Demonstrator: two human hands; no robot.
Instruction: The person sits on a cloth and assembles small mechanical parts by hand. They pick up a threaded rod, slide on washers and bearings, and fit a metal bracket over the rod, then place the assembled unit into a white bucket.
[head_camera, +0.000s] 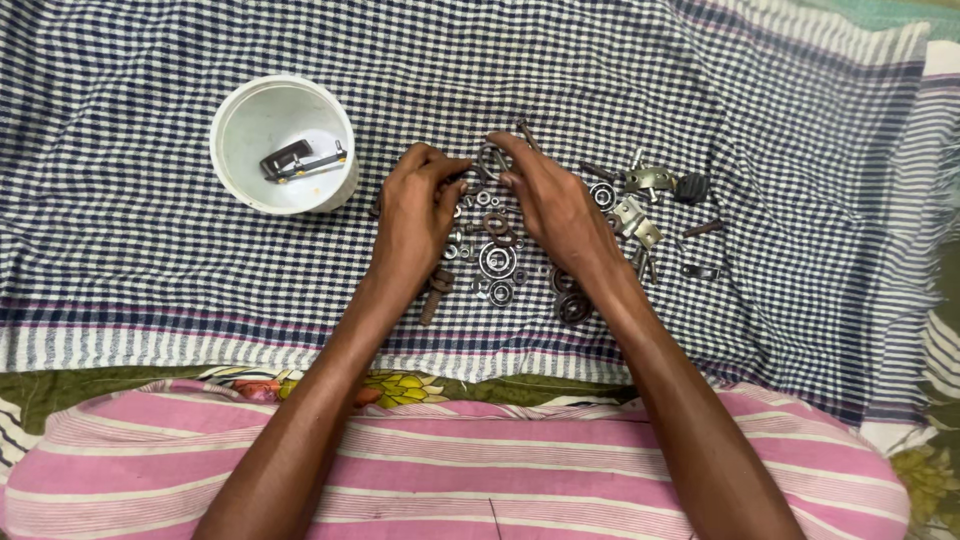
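White plastic cup (283, 145) holding a dark clamp, on checked cloth (120, 230), left hand (415, 215) and right hand (550, 205) fingertips pinching a metal ring (491, 160) between them, long axis too small to tell, bearings (497, 260) beneath, brackets (640, 215) just right

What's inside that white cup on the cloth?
The white cup holds a dark metal clamp-like part and a thin piece with yellowish bits beside it. Its near wall hides part of the bottom.
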